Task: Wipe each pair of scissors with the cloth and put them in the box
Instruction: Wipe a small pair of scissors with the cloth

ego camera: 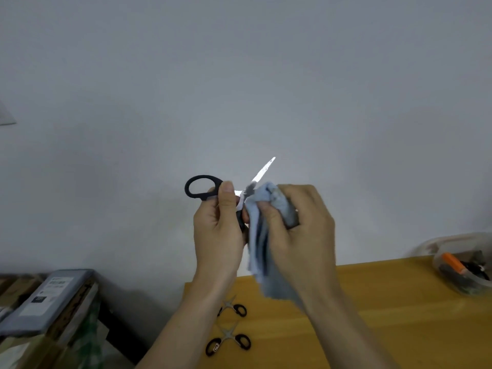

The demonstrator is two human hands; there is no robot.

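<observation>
Left hand gripped black-handled scissors, blade tip aimed up-right; right hand fingers clamped blue cloth around blade.

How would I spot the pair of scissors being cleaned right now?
Look above the yellow table, where two hands meet. The left hand holds black-handled scissors while the right hand rubs them with a blue cloth. Unlike the two pairs lying on the table, this pair is raised.
</observation>
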